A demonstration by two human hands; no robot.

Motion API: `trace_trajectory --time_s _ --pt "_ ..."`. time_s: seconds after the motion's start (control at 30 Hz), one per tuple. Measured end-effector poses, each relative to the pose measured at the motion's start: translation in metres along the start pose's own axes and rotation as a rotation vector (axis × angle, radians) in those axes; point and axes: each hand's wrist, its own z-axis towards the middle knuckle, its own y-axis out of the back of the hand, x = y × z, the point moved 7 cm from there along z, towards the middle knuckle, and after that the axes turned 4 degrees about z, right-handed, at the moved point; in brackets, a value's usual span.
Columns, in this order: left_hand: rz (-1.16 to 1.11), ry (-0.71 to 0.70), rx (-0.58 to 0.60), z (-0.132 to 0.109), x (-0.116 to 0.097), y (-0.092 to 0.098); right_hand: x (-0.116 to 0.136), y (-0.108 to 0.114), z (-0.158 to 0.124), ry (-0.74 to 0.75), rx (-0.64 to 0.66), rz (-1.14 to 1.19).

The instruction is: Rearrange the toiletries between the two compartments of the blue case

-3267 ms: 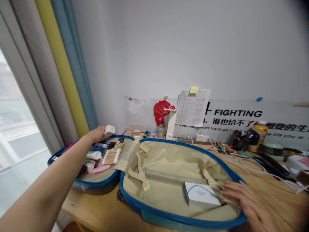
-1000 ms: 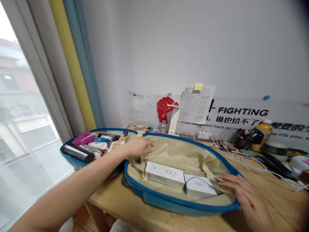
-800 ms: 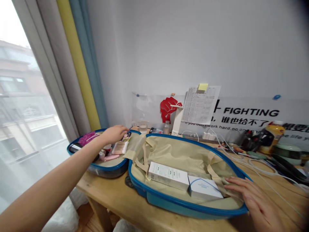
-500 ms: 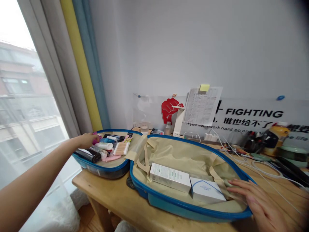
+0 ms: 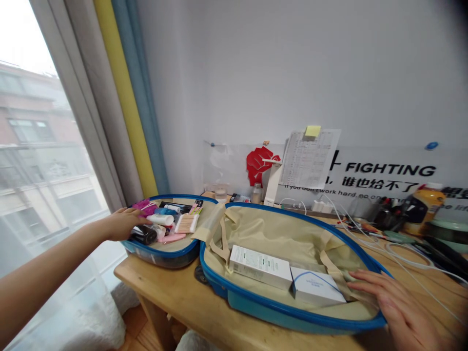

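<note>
A blue-rimmed suitcase (image 5: 292, 319) lies unfolded with two halves on a wooden desk (image 5: 183, 297). My left hand (image 5: 126, 222) is over the outer end of the left half, fingers stretched out, beside a magenta item (image 5: 144, 207) and a dark, shiny item (image 5: 144, 234). Near it lie a white tube (image 5: 161, 220), a pack of cotton swabs (image 5: 187, 223) and a pink piece (image 5: 173, 238). In the right half are a long white box (image 5: 259, 265) and a shorter white box (image 5: 317, 286). My right hand (image 5: 397, 302) rests open across the right end's rim, fingers reaching inside.
Behind the suitcase stand a white lamp (image 5: 272, 185) and a small jar (image 5: 257, 193). White cables (image 5: 405, 253) run over the desk at the right, near a yellow-orange bottle (image 5: 424, 207). Curtains (image 5: 141, 122) and a window are at the left.
My left hand has moved back from the magenta item toward the near edge, so more of that item shows. My right hand stays on the rim. The view has shifted slightly.
</note>
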Motion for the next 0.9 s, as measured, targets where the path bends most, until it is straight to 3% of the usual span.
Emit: trace_trajectory --time_s 0.2,0.33,0.67,0.9 --pt "-0.011 -0.063 0.011 0.000 -0.008 0.000 0.003 0.002 0.002 -0.028 -0.048 0.010" --pt "-0.070 -0.021 0.032 -0.004 -0.007 0.002 0.000 0.000 0.003 -0.027 -0.005 -0.037" --pt "-0.153 -0.063 -0.088 -0.012 -0.006 0.011 0.012 0.005 0.008 -0.044 -0.031 -0.047" --pt "-0.159 -0.034 -0.082 -0.015 -0.003 0.013 0.006 0.003 0.006 -0.054 -0.014 -0.034"
